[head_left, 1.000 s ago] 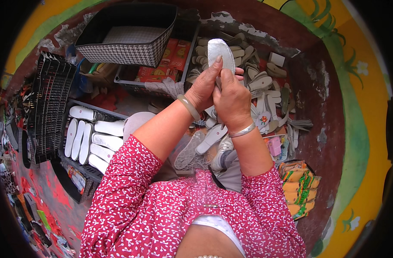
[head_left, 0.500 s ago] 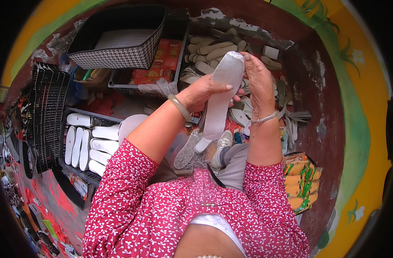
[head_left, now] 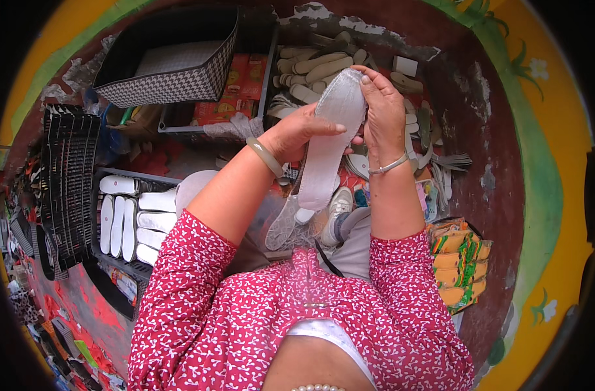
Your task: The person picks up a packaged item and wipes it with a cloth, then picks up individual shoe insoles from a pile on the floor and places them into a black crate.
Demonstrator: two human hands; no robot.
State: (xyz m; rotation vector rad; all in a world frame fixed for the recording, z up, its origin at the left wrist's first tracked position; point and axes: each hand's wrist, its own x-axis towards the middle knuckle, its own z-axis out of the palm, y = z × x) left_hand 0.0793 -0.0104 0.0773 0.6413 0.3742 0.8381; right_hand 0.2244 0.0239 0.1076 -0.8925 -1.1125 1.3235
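A long white insole (head_left: pixel 330 153) is held up in front of my body, its rounded broad end uppermost. My left hand (head_left: pixel 297 132) grips its left side, with the thumb lying flat across the middle and the fingers behind. At the upper right edge, my right hand (head_left: pixel 383 112) pinches the tip between thumb and fingers. Below it, over my lap, a clear plastic wrapping (head_left: pixel 283 225) lies beside a white rounded end that shows under the insole. My left wrist carries a pale bangle, my right a silver one.
To the left a dark crate (head_left: pixel 129 260) holds several white insoles (head_left: pixel 118 225). Further back stand a checked black basket (head_left: pixel 167 88) and red boxes (head_left: pixel 245 81). Loose soles (head_left: pixel 320 68) are heaped against the wall. Yellow-and-green packets (head_left: pixel 457 267) lie at my right.
Both hands have shifted slightly left and up with the insole. My right thumb and fingers now pinch its tip more closely.
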